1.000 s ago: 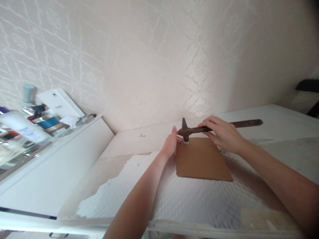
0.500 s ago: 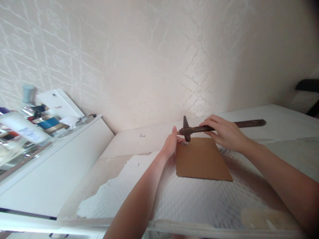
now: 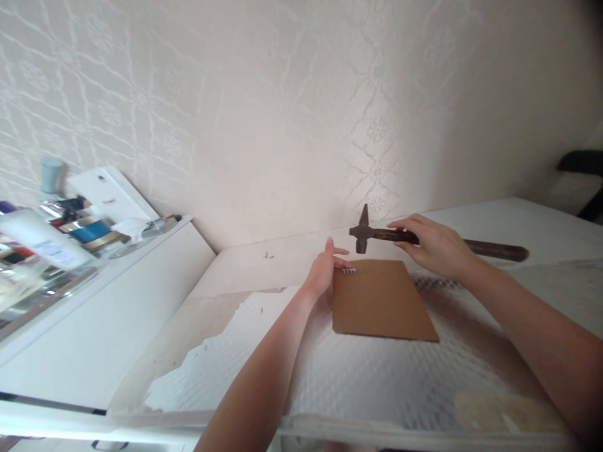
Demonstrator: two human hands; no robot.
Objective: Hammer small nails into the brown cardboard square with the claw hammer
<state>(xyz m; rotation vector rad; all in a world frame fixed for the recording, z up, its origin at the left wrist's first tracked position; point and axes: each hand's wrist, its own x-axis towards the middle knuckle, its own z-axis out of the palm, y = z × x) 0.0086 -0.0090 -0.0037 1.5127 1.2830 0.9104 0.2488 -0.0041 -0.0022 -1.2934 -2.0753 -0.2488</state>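
Note:
A brown cardboard sheet [image 3: 379, 301] lies flat on the worn white table [image 3: 245, 351]. A short row of small nails [image 3: 349, 270] stands in its far left corner. My left hand [image 3: 324, 271] rests at that corner, fingers pinched by the nails; what they grip is too small to see. My right hand [image 3: 436, 247] is wrapped round the dark handle of a rusty hammer [image 3: 372, 233]. The hammer's head hangs a little above the nails, to their right.
A white cabinet [image 3: 108, 314] stands to the left, its top crowded with bottles, tubes and a white box [image 3: 110, 194]. The patterned wall [image 3: 282, 113] rises just behind the table. Two tiny dark bits [image 3: 268, 255] lie near the table's far edge.
The hammer's head has lifted off the nails and swung up and to the right with my right hand. My left hand has stayed at the cardboard's corner.

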